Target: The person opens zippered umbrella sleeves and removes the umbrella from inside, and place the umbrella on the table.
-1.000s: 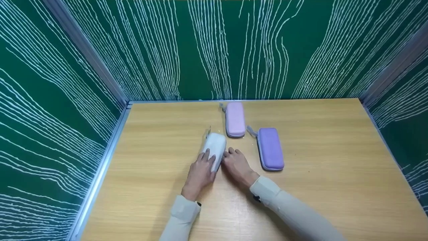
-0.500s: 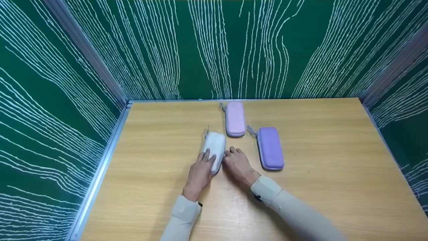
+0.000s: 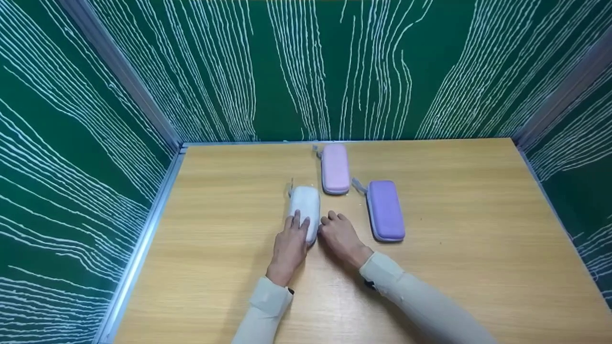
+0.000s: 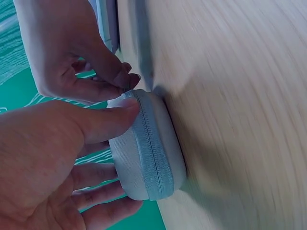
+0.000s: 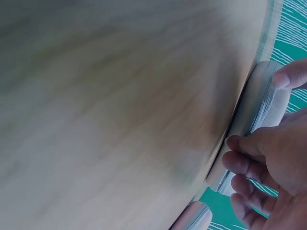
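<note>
A white hard zip case [image 3: 304, 205] lies on the table, its far end pointing away. My left hand [image 3: 290, 243] holds its near end, the fingers over the lid and the thumb against the zipped edge, as the left wrist view shows. At the case's right side, my right hand [image 3: 338, 235] pinches the zipper pull at the zip line with thumb and forefinger; the pull itself is mostly hidden. The zipper [image 4: 152, 153] looks closed along the near end. In the right wrist view the left thumb rests on the case [image 5: 249, 105] beyond the right fingers.
A pink case [image 3: 335, 168] lies behind, near the table's back edge. To the right lies a purple case [image 3: 386, 210] with a grey strap. The wooden table [image 3: 478, 215] is bounded by green walls [image 3: 296, 71] with white lines.
The white case has turned slightly, its far end swinging left, and the left hand has shifted a little to the right with it. The right hand has barely moved.
</note>
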Demonstrator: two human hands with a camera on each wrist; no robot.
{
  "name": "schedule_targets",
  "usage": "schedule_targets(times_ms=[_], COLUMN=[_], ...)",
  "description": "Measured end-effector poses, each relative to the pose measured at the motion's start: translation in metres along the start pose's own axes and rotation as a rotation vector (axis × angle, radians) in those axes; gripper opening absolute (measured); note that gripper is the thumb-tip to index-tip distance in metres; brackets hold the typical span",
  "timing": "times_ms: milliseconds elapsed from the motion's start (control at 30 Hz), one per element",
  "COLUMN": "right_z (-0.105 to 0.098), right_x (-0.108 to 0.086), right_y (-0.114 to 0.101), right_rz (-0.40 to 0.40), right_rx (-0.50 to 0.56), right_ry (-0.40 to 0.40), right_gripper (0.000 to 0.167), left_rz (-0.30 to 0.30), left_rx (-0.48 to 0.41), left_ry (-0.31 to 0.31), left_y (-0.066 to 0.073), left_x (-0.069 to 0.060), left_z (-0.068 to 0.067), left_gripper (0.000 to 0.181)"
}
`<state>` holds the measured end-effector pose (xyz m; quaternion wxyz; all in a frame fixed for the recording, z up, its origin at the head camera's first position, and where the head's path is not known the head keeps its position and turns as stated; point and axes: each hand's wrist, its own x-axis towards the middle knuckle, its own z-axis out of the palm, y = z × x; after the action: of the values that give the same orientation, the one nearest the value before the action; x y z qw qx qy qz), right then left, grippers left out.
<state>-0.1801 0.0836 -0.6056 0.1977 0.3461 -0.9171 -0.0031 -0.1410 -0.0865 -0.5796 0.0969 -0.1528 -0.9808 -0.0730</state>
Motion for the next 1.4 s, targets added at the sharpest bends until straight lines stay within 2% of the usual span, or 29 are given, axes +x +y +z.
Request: schedule_targets(times_ms=[300,667,967,1400], right_z=[0.0,0.001,0.0,-0.004], right_x=[-0.003,-0.008,-0.013,-0.017], right_y=[0.0,-0.001,-0.002,-0.005], right_rz=[-0.006,-0.024,-0.013,0.006], right_rx=[0.001,-0.013,-0.008,0.01], right_ry=[0.023,0.048,0.042,0.022], right_gripper=[0.011,0.008,0.007,0.007], left_rz=[-0.039,-0.09,-0.108,-0.15], left_rx=[-0.004,0.058,0.081,0.131], left_ry=[-0.017,-0.001,0.042,0.021], left_y=[0.007,0.017,0.025,0.034], left_x=[0.004,0.009,0.01,0.015], left_z=[0.0,0.005,0.007,0.011], left_gripper=[0.056,0.059,0.061,0.069])
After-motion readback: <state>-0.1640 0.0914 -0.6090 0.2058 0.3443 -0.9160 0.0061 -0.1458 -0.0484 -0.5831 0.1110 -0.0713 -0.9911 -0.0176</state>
